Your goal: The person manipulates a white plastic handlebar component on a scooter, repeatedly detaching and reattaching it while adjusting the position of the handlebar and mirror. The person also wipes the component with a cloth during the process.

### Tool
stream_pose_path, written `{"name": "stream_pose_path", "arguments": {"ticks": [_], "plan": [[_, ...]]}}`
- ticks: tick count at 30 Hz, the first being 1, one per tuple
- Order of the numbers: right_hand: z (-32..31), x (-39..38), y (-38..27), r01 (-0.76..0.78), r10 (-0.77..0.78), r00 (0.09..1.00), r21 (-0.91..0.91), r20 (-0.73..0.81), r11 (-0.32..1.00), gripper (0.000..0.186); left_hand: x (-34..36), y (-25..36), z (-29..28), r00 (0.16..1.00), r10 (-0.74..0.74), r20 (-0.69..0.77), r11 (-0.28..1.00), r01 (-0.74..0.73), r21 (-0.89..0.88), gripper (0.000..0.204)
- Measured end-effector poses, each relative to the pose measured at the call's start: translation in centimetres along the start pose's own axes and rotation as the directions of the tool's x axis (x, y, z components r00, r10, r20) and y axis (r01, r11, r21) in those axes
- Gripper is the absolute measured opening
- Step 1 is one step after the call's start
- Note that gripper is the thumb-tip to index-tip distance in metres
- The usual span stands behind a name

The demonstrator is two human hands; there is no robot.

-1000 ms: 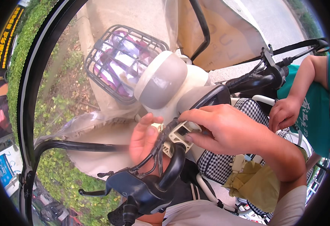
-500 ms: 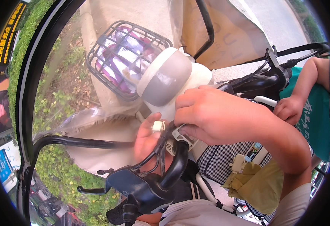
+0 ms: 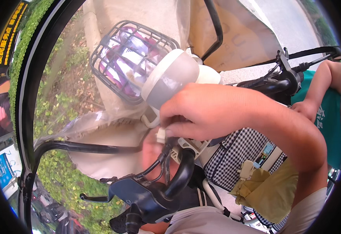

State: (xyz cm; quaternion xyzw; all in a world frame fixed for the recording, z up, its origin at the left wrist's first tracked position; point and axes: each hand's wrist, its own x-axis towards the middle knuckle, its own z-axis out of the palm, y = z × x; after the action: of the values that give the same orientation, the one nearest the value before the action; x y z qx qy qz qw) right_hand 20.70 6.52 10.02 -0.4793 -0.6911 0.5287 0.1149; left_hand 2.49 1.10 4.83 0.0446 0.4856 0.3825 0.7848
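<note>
My right hand (image 3: 192, 111) reaches over the handlebar stem, fingers curled and pinched around a small cream plastic piece (image 3: 161, 135). My left hand (image 3: 155, 156) is low behind the black cables (image 3: 157, 162), blurred and mostly hidden under that piece, so its fingers are unclear. Just right of the cables, a cream bracket with cutouts (image 3: 190, 144) sits at the bent black handlebar tube (image 3: 182, 175). A black brake-lever housing (image 3: 139, 193) lies lower left, and a grey-and-white scooter front (image 3: 170, 76) is above my hands.
A wire basket with purple-and-white contents (image 3: 129, 58), clear rain canopy, black frame bar (image 3: 81, 146) and second handlebar grip surround my hands. Checked padded cover (image 3: 229, 156) and olive cloth (image 3: 268, 187) are at right. Another person's hand (image 3: 305, 109) and teal garment (image 3: 332, 117) are at far right.
My right hand has moved left from the bracket onto the small cream piece by my left hand. My left hand is now more hidden. The other person's hand has shifted slightly right.
</note>
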Motion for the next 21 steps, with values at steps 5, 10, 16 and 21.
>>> {"name": "stream_pose_path", "arguments": {"ticks": [5,10,16,21], "plan": [[0.0,1.6,0.0,-0.082,0.076,0.993,0.066,0.087,0.995,0.026,0.0,0.2,1.0,0.999,-0.039,-0.023,0.999,0.039,-0.028,0.055],[-0.1,4.3,0.4,-0.066,0.091,0.964,-0.106,0.251,0.992,0.027,0.9,-0.3,-0.2,0.993,-0.007,0.117,1.0,0.006,0.002,0.055],[0.1,4.0,-0.5,-0.238,0.292,0.941,-0.278,0.171,0.931,0.022,1.0,0.1,0.2,0.99,0.002,0.138,1.0,-0.005,0.023,0.055],[0.5,3.0,0.3,-0.145,0.137,0.981,0.047,0.134,0.988,0.026,1.3,0.1,0.2,0.99,0.008,0.139,0.998,-0.016,0.057,0.055]]}}
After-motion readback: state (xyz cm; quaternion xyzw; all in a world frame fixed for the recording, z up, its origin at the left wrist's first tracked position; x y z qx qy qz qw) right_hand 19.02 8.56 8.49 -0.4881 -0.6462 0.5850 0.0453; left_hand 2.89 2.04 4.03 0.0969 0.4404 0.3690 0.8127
